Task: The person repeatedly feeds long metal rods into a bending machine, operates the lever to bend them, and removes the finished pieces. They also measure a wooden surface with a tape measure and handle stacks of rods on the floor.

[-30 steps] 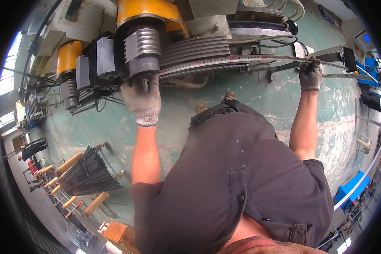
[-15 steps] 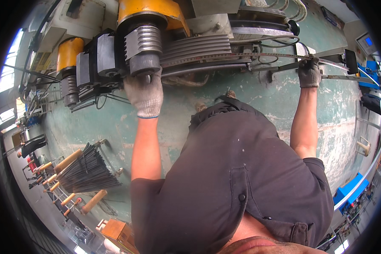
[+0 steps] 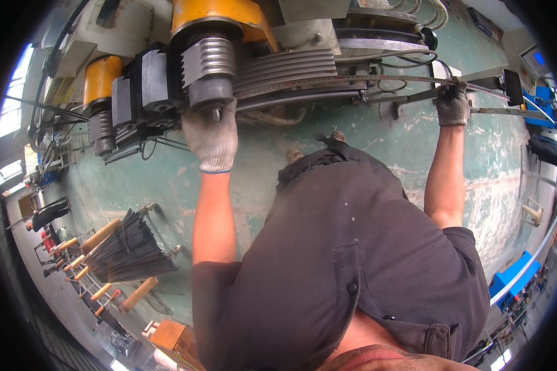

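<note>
Along machine [image 3: 163,80], tape [image 3: 408,78] darker; markings [image 3: 328,80] fainter.

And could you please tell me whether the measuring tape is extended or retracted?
Extended: the measuring tape stretches from near the left hand past the right hand.

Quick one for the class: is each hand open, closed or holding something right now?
Left hand: at the dark grey cylinder; grip cannot be told.
Right hand: closed, holding the measuring tape.
</note>
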### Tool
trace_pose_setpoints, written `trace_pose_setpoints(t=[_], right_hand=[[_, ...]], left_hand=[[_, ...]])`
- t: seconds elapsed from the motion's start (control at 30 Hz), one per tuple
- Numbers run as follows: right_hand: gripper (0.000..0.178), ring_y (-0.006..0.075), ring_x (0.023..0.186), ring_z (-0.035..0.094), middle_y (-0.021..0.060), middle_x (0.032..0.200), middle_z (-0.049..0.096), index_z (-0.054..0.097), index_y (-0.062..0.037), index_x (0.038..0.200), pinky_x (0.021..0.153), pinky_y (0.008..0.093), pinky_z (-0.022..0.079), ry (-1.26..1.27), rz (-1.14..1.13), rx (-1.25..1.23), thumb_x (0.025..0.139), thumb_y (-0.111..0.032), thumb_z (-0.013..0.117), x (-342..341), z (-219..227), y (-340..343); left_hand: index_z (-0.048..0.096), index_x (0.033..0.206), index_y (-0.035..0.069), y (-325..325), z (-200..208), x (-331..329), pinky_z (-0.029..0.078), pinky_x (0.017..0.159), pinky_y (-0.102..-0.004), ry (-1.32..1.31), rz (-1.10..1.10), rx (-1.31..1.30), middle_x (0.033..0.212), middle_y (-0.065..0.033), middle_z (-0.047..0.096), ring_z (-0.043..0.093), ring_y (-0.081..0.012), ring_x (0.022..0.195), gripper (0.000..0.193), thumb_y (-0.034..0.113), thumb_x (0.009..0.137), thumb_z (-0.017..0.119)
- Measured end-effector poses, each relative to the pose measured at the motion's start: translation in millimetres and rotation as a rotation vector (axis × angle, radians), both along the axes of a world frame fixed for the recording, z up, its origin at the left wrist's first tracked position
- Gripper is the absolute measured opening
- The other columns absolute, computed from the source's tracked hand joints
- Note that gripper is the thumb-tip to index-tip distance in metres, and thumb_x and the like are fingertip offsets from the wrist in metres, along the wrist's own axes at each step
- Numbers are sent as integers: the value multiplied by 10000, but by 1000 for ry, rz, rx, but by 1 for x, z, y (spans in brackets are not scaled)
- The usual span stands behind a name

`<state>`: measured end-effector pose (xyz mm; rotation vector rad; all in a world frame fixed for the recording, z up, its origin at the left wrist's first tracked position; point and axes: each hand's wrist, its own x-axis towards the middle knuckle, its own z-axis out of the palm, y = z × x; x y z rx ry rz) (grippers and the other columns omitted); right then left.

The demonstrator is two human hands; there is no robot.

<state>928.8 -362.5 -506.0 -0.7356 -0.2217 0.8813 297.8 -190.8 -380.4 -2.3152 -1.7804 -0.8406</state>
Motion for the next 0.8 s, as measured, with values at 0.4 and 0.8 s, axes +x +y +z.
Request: trace_pose_setpoints(t=[0.4, 0.8], right_hand=[[373, 149, 725, 679, 67, 901, 746, 778, 4, 1216, 627, 301, 527, -417, 338, -348, 1184, -340, 636, -273, 145, 37], [278, 115, 712, 689, 50, 866, 766, 804, -15, 1105, 663, 300, 564, -442, 123, -894, 1100, -279, 719, -277, 102, -118]], left_hand=[[772, 1049, 107, -34, 35, 89, 596, 755, -479, -247, -371, 52, 969, -111, 689, 712, -357, 916, 389, 368, 829, 958], [829, 1095, 111, 22, 24, 142, 558, 885, -524, -40, -459, 98, 991, -134, 721, 669, -387, 1020, 411, 415, 844, 943]])
